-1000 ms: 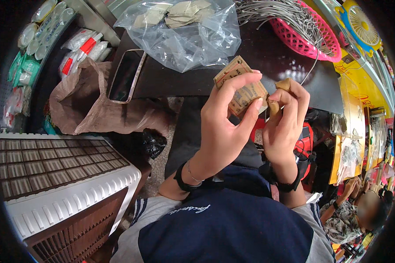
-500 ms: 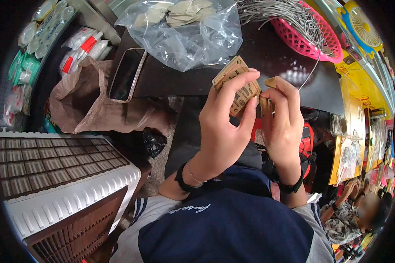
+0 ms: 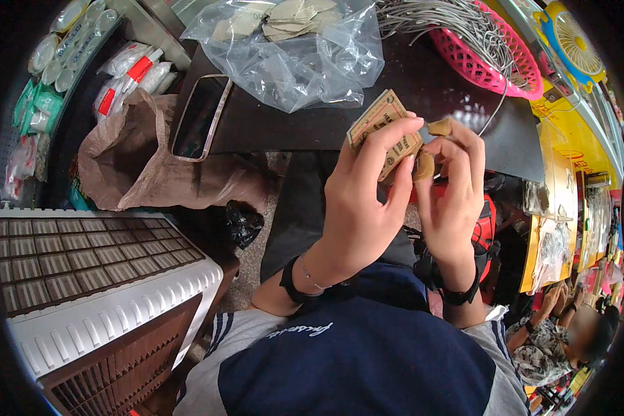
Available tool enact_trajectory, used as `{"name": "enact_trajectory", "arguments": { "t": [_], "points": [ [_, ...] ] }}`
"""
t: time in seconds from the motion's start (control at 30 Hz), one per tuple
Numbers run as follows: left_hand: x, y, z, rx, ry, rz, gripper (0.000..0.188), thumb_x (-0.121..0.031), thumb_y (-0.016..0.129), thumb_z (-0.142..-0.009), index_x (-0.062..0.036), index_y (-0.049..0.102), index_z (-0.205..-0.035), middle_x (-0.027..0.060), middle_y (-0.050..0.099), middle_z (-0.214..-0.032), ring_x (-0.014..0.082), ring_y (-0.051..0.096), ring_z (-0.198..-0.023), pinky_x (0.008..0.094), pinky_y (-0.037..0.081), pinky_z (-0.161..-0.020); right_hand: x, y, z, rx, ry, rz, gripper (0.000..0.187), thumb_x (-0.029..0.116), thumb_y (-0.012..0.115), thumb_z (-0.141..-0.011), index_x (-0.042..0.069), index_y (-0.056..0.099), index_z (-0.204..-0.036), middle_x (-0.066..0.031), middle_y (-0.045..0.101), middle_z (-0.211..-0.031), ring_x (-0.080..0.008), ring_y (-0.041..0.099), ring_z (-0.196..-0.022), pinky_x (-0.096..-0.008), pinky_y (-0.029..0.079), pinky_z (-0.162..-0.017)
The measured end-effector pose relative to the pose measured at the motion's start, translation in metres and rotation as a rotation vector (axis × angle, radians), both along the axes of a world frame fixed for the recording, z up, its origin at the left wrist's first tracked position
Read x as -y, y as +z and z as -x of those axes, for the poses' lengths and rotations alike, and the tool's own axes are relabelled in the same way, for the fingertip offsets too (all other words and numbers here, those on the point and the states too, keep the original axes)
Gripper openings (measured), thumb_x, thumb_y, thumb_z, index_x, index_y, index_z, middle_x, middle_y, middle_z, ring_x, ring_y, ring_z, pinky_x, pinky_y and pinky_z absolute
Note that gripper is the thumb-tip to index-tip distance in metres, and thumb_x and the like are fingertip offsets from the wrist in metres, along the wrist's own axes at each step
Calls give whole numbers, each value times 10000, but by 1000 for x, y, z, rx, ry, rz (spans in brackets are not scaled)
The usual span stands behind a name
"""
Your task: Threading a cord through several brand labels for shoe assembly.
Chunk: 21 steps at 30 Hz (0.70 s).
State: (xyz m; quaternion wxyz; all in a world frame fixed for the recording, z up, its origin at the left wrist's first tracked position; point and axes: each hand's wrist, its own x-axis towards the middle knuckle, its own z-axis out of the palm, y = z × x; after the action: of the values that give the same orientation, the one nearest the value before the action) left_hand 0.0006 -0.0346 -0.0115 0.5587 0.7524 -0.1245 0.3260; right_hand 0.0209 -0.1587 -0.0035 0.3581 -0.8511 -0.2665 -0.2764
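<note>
My left hand [image 3: 364, 201] is closed on a small stack of printed tan cardboard tags [image 3: 388, 114], tilted up above the table's near edge. The thumb lies below, with the index finger across the front. Close beside the tags, my right hand [image 3: 454, 187] has its fingers bent. Tan finger covers [image 3: 425, 166] sit on its thumb and index fingertips. A thin grey cord [image 3: 494, 114] runs down from the pink basket [image 3: 534, 83] and passes behind the right fingers, which appear to grip it. The cord's end is hard to make out.
On the dark table [image 3: 284, 132] lie a clear plastic bag [image 3: 305, 76] with more tags and a phone [image 3: 200, 118] at the left edge. Grey cords heap in the basket. A brown sack [image 3: 139, 173] and an air cooler [image 3: 104, 277] stand left. Another person [image 3: 544, 347] sits far right.
Both hands have shifted slightly right, with the tags still in the left. The right index finger and thumb have turned, so their tan covers show more. The cord has swung right.
</note>
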Motion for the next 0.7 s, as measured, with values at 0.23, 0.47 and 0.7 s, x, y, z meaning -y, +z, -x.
{"name": "enact_trajectory", "arguments": {
  "t": [0.23,0.47,0.7],
  "points": [
    [2,-3,0,-49,3,65,375,95,605,-795,11,538,-1155,113,574,-1136,173,569,-1025,276,487,-831,0,-2,2,-26,-4,-21,246,-38,644,-744,-14,527,-959,-197,504,-1116,-352,586,-947,-363,498,-751],
    [-3,-9,-7,-61,3,30,357,110,567,-812,21,524,-1155,116,557,-1146,192,596,-1010,283,494,-833,2,6,8,-241,74,-220,212,-67,598,-755,-4,537,-948,-132,519,-1092,-174,536,-783,-255,452,-655],
    [-25,-19,-22,-89,-28,225,353,137,509,-844,50,470,-1184,133,539,-1148,223,603,-1028,306,496,-886,7,38,21,-922,1220,-297,27,11,614,-830,20,594,-812,-116,594,-906,-268,570,-882,-333,468,-771]
  ]
}}
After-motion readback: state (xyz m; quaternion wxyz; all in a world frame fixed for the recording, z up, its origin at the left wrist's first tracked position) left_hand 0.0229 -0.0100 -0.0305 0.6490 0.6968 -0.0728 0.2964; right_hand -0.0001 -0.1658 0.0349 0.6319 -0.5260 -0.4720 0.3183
